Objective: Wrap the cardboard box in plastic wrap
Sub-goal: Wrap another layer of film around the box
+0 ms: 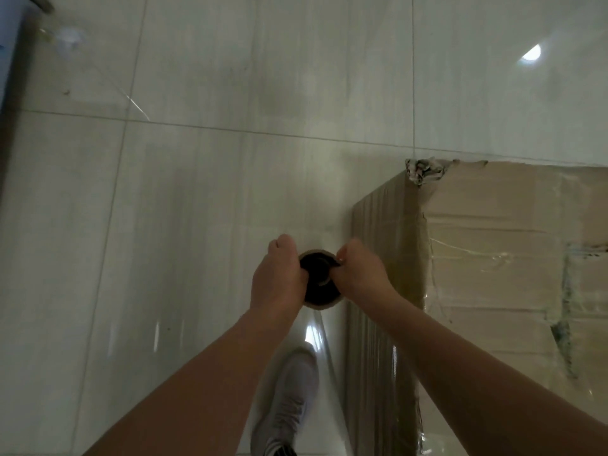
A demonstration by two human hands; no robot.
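Note:
A big cardboard box point(493, 258) stands on the floor at the right, its top and left side covered with clear film. I hold a plastic wrap roll point(320, 292) upright beside the box's left side, seen end-on as a brown cardboard core with a dark hole. My left hand point(278, 278) grips the left rim of the core, fingers curled into the hole. My right hand point(358, 274) grips the right rim the same way. A sheet of clear film point(324, 353) stretches from the roll down toward the box's near left side.
Pale glossy floor tiles point(197, 192) fill the view to the left and beyond the box. My foot in a grey shoe point(289, 406) stands below the roll. A crumpled scrap of wrap point(422, 169) sits on the box's far left corner. Dark furniture edges the far left.

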